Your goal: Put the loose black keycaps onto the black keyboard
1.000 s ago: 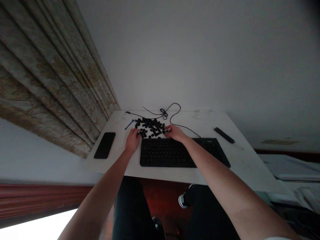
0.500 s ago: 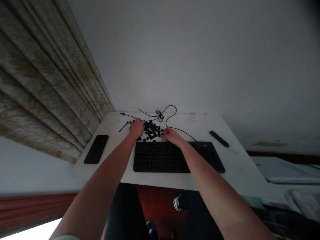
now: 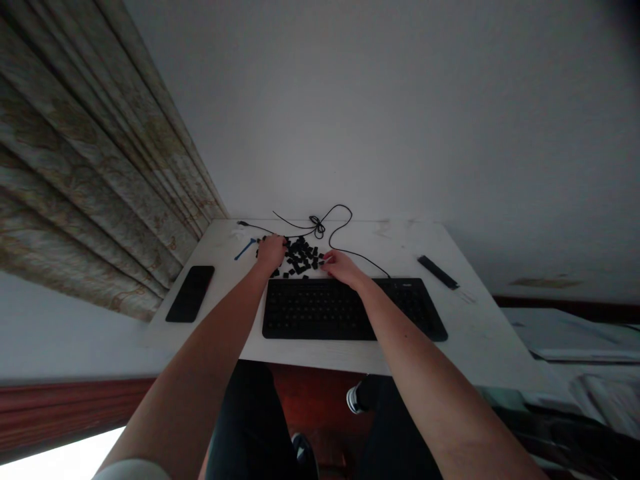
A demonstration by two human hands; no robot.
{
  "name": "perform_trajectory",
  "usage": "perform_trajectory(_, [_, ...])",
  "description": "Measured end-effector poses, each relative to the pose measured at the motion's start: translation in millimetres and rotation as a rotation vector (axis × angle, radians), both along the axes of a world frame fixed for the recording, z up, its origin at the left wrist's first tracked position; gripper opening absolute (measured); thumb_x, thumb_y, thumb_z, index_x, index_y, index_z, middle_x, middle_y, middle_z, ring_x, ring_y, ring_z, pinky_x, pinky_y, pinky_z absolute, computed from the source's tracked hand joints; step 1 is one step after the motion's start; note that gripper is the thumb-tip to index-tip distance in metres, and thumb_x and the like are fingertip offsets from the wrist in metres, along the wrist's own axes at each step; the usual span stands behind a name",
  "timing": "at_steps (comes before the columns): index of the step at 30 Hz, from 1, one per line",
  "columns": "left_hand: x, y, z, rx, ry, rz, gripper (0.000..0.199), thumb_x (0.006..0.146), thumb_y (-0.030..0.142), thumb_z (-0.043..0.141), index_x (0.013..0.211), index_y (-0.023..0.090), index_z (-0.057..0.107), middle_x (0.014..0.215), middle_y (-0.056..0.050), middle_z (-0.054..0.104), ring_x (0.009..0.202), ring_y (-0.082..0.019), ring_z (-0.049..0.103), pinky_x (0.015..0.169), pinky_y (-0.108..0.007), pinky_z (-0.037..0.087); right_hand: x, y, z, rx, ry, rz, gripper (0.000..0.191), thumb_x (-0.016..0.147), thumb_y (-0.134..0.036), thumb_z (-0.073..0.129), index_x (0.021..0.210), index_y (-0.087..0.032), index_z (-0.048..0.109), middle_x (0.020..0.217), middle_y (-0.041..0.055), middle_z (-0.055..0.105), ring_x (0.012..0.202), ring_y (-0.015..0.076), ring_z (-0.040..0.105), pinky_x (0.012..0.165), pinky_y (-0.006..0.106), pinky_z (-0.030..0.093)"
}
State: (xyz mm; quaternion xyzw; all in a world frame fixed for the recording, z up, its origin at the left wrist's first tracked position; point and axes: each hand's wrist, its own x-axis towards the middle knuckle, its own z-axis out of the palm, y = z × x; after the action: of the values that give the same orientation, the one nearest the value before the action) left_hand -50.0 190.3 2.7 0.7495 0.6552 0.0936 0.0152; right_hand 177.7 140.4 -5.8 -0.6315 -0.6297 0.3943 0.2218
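Note:
Black keycaps (image 3: pixel 301 256) lie in a loose pile on the white desk, behind a black keyboard (image 3: pixel 320 310). My left hand (image 3: pixel 273 251) rests over the left side of the pile, palm down; its fingertips are hidden among the keycaps. At the pile's right edge is my right hand (image 3: pixel 340 265), thumb and fingers drawn together just behind the keyboard. A keycap sits close to those fingertips, but whatever they pinch is too small to make out. My right forearm crosses above the keyboard and covers part of its keys.
A blue tool (image 3: pixel 245 249) lies left of the pile, and a black phone (image 3: pixel 191 294) nearer the desk's left edge. The keyboard's cable (image 3: pixel 345 250) loops behind the pile. A dark puller-like tool with thin wires (image 3: pixel 438 272) lies at right. Curtains hang at left.
The whole view has shifted slightly, so the desk appears a little higher. Both hands stay at the pile, with only small finger movements.

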Motion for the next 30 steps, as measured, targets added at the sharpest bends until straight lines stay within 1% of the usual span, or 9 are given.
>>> perform_trajectory(4, [-2.0,-6.0,0.0,0.014,0.002,-0.021,0.021,0.089,0.023,0.053,0.102,0.02,0.069,0.112,-0.012,0.066,0.107,-0.028,0.058,0.091,-0.042,0.044,-3.1,0.6,0.3,-0.002,-0.006,0.025,0.042,0.079,-0.035,0.067,0.116,-0.019,0.056,0.085,0.002,0.066,0.068,0.0147,0.06,0.059,0.024,0.04])
perform_trajectory(7, [-7.2,-11.1,-0.6,0.032,0.016,-0.076,0.019,0.089,0.024,0.053,0.1,0.021,0.069,0.113,-0.011,0.065,0.109,-0.028,0.056,0.093,-0.043,0.042,-10.1,2.5,3.5,0.036,-0.145,0.035,0.056,0.079,-0.051,0.067,0.123,-0.021,0.053,0.088,0.004,0.069,0.074,0.0185,0.063,0.062,0.026,0.041])
perform_trajectory(9, [-11.7,-15.0,-0.5,0.048,0.027,-0.127,0.019,0.09,0.023,0.052,0.098,0.021,0.069,0.112,-0.01,0.064,0.109,-0.027,0.056,0.093,-0.043,0.041,-15.3,4.2,6.3,0.059,-0.241,0.035,0.059,0.079,-0.058,0.065,0.124,-0.021,0.053,0.094,0.0066,0.07,0.082,0.0218,0.065,0.066,0.028,0.042])
perform_trajectory(14, [-21.9,-25.1,2.5,0.046,0.013,-0.231,0.018,0.089,0.021,0.053,0.095,0.023,0.07,0.109,-0.01,0.064,0.111,-0.027,0.054,0.095,-0.045,0.038,-20.2,6.6,7.6,0.086,-0.363,0.054,0.042,0.084,-0.051,0.062,0.116,-0.025,0.057,0.102,0.0088,0.072,0.096,0.026,0.065,0.071,0.03,0.042])
perform_trajectory(18, [-22.9,-26.2,5.3,0.042,0.0,-0.2,0.018,0.085,0.018,0.055,0.094,0.022,0.07,0.109,-0.01,0.065,0.11,-0.028,0.054,0.096,-0.046,0.039,-17.5,5.8,5.4,0.088,-0.372,0.076,0.034,0.086,-0.044,0.06,0.114,-0.026,0.059,0.102,0.008,0.072,0.095,0.0271,0.065,0.07,0.03,0.042])
perform_trajectory(21, [-14.8,-19.4,6.5,0.068,-0.059,-0.136,0.022,0.084,0.017,0.055,0.1,0.02,0.069,0.11,-0.009,0.065,0.108,-0.026,0.056,0.095,-0.042,0.041,-16.6,4.7,6.1,0.087,-0.38,0.09,0.032,0.085,-0.042,0.06,0.113,-0.026,0.059,0.101,0.0069,0.072,0.094,0.0268,0.065,0.068,0.03,0.041])
perform_trajectory(24, [1.6,-9.6,7.3,0.089,-0.114,-0.12,0.025,0.089,0.022,0.052,0.108,0.019,0.067,0.113,-0.01,0.064,0.108,-0.024,0.056,0.095,-0.038,0.043,-16.7,3.9,7.7,0.098,-0.387,0.103,0.031,0.085,-0.041,0.059,0.113,-0.027,0.058,0.101,0.0071,0.071,0.092,0.0272,0.065,0.067,0.03,0.04])
perform_trajectory(27, [21.4,-1.4,7.5,0.065,-0.084,-0.126,0.027,0.092,0.027,0.049,0.111,0.02,0.067,0.115,-0.011,0.064,0.109,-0.025,0.057,0.096,-0.039,0.043,-16.2,3.7,8.4,0.098,-0.387,0.106,0.032,0.084,-0.041,0.059,0.114,-0.027,0.057,0.101,0.0065,0.071,0.09,0.0264,0.065,0.066,0.03,0.039])
perform_trajectory(30, [37.5,4.0,6.3,0.013,-0.017,-0.126,0.029,0.092,0.022,0.046,0.11,0.019,0.068,0.114,-0.012,0.064,0.109,-0.026,0.058,0.096,-0.04,0.043,-14.8,4.0,8.4,0.066,-0.362,0.091,0.036,0.083,-0.042,0.06,0.116,-0.027,0.056,0.096,0.0056,0.071,0.086,0.0251,0.065,0.064,0.029,0.038])
